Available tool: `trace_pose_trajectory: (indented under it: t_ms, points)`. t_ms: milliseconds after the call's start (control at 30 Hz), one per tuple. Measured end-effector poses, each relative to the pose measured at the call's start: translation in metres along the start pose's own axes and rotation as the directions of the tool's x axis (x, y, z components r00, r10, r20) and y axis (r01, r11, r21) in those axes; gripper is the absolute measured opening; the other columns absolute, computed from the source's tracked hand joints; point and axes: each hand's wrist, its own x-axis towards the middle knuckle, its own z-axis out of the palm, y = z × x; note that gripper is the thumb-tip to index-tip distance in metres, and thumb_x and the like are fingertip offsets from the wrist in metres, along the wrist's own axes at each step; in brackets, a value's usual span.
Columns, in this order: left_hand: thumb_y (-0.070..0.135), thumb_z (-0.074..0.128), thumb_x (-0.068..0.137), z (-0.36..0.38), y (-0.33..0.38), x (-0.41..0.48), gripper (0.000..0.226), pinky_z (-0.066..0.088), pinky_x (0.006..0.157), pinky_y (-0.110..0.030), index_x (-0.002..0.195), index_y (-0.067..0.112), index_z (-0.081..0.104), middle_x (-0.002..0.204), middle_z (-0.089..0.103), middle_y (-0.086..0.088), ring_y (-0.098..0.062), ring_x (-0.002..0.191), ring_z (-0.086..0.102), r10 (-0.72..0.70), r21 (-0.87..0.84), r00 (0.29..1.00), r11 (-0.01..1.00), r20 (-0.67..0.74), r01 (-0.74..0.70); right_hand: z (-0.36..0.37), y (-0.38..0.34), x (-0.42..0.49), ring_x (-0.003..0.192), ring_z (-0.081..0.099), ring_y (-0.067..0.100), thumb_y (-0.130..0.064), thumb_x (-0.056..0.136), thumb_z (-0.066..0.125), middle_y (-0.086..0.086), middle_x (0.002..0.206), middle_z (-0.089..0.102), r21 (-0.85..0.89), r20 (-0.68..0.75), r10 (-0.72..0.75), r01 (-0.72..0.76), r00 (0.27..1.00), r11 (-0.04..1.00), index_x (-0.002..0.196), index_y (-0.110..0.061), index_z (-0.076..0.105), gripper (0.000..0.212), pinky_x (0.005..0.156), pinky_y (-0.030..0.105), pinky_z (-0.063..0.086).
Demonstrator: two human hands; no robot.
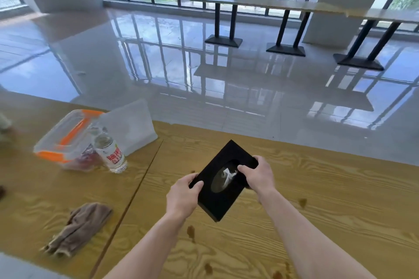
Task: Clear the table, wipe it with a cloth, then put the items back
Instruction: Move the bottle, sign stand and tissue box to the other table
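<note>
Left hand (182, 195) curled round near-left edge of black tissue box (218, 204); right hand (259, 176) clamped on far-right end, thumb laid beside oval opening. Box held diagonally over desk (317, 188); contact with desk cannot be told. Brown cloth (79, 229) seen crumpled left of hands. Water bottle (111, 153) and orange-rimmed container (63, 140) noted beyond, further left, just beside each other. Brown spots (191, 232) noted on desk nearer than hands.

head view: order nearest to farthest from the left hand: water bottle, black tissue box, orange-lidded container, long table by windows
1. black tissue box, held in the left hand
2. water bottle, off to the left
3. orange-lidded container, just beyond the bottle
4. long table, far across the room
</note>
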Motion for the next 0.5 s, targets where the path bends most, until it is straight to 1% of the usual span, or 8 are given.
trace_pose_trajectory:
  t_ms: [167, 300, 400, 500]
  points:
    - [0.039, 0.058, 0.096, -0.045, -0.021, 0.013, 0.029, 0.061, 0.083, -0.042, 0.125, 0.037, 0.064, 0.102, 0.069, 0.019, -0.010, 0.093, 0.067, -0.007, 0.028, 1.000, 1.000, -0.029, 0.008, 0.049, -0.026, -0.015, 0.107, 0.063, 0.023, -0.042, 0.074, 0.077, -0.001, 0.130, 0.055, 0.021, -0.004, 0.014, -0.014, 1.000, 1.000, 0.140, -0.027, 0.044, 0.074, 0.085, 0.048, 0.060]
    - [0.041, 0.059, 0.096, -0.067, -0.039, 0.020, 0.033, 0.060, 0.085, -0.044, 0.128, 0.035, 0.062, 0.108, 0.069, 0.017, -0.012, 0.097, 0.068, -0.038, 0.043, 0.998, 0.998, -0.057, 0.041, 0.082, -0.036, -0.016, 0.108, 0.061, 0.023, -0.038, 0.080, 0.076, -0.001, 0.132, 0.052, -0.015, 0.018, 0.013, -0.013, 1.000, 1.000, 0.140, -0.025, 0.044, 0.069, 0.089, 0.047, 0.058]
    - [0.038, 0.058, 0.097, -0.082, -0.049, 0.025, 0.027, 0.060, 0.083, -0.044, 0.124, 0.036, 0.064, 0.102, 0.069, 0.017, -0.011, 0.095, 0.067, -0.058, 0.047, 0.996, 0.997, -0.068, 0.061, 0.105, -0.042, -0.012, 0.101, 0.063, 0.021, -0.041, 0.076, 0.076, -0.001, 0.129, 0.054, -0.010, 0.058, 0.006, -0.006, 0.998, 1.000, 0.138, -0.028, 0.045, 0.071, 0.084, 0.046, 0.060]
    - [0.040, 0.058, 0.097, -0.096, -0.058, 0.033, 0.029, 0.061, 0.083, -0.045, 0.125, 0.035, 0.063, 0.104, 0.071, 0.012, -0.015, 0.095, 0.068, -0.087, 0.068, 0.991, 0.993, -0.102, 0.094, 0.129, -0.050, -0.008, 0.099, 0.064, 0.020, -0.039, 0.077, 0.076, -0.002, 0.128, 0.052, 0.000, 0.105, 0.016, -0.016, 0.994, 1.000, 0.140, -0.027, 0.044, 0.071, 0.083, 0.045, 0.060]
